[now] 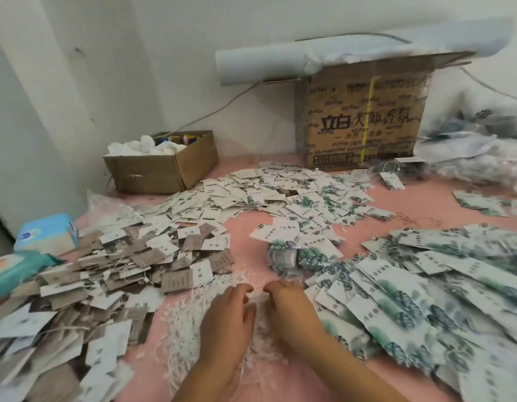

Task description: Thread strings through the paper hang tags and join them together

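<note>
At 6 o'clock our left hand (pixel 228 317) and right hand (pixel 292 309) curl their fingertips into the heap of white strings (pixel 187 320) on the pink tabletop (pixel 242 236), each pinching strands (the blur hides which). Green-printed white paper hang tags (pixel 425 285) spread at 3 o'clock, grey-brown paper tags (pixel 77 285) at 9, and a printed brown cardboard box (pixel 364 120) stands at 1.

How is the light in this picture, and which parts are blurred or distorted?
Head view: soft even light, no glare; left hand, right hand and white strings are blurred; large cardboard box print is partly readable; green tags at the right edge look stretched by the wide lens.
</note>
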{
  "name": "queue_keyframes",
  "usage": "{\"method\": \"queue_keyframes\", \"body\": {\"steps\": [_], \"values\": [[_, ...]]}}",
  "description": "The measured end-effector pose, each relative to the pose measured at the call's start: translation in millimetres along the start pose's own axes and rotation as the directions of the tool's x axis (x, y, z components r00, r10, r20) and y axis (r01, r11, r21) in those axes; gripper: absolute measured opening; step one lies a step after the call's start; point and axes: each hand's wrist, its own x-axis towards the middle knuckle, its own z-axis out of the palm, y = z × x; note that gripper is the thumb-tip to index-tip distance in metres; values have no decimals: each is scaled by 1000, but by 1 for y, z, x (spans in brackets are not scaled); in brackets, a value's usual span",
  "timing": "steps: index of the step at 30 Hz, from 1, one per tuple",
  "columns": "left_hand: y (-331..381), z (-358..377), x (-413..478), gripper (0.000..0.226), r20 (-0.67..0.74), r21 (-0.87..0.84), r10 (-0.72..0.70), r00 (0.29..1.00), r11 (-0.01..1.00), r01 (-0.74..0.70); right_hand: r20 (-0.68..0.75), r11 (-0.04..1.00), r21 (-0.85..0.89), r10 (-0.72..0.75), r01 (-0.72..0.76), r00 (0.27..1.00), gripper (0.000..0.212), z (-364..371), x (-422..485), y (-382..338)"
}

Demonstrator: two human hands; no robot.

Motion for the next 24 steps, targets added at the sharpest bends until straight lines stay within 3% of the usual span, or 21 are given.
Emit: {"method": "queue_keyframes", "body": {"steps": [3, 11, 15, 20, 24], "values": [[5, 1, 1, 21, -57, 103, 69, 996, 993, -63, -78, 999, 26, 39, -37, 996, 22, 1, 0, 0], [10, 2, -5, 15, -246, -1, 59, 968, 998, -61, -440, 984, 151, -16, 91, 898, 15, -4, -4, 5], [5, 3, -8, 13, -283, -53, 43, 958, 997, -60, -469, 959, 237, -28, 156, 883, 11, -2, -7, 9], [15, 4, -3, 24, -311, -125, 127, 942, 977, -173, -411, 932, 279, -101, 230, 906, 9, -2, -8, -1], [15, 3, 0, 14, -342, -174, 156, 927, 958, -226, -396, 919, 344, -44, 193, 917, 6, -3, -5, 2]]}}
